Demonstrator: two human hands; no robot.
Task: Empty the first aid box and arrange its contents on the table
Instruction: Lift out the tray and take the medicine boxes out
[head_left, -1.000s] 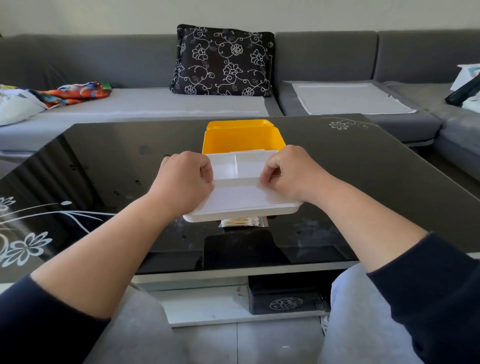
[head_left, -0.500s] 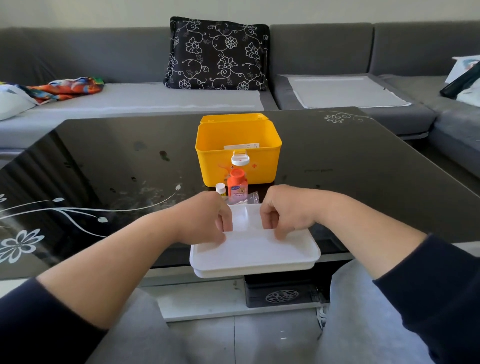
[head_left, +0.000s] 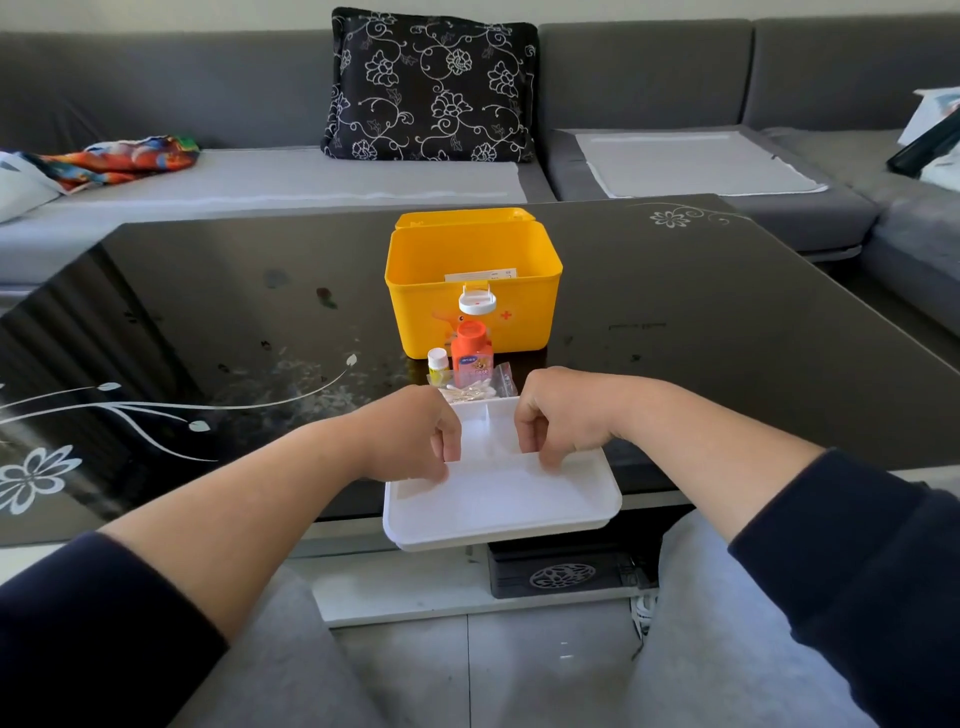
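White tray: far corners covered by both hands, fingertips curled out of sight. Cotton swab bag: near part hidden behind tray and hands. Orange bottle: label print too small to read. First aid box: contents hidden by its front wall; only a white strip shows. Bench: left end cut off by frame edge.

Bright, sharp daylight; glare on the glossy table; wide-angle edge bending.
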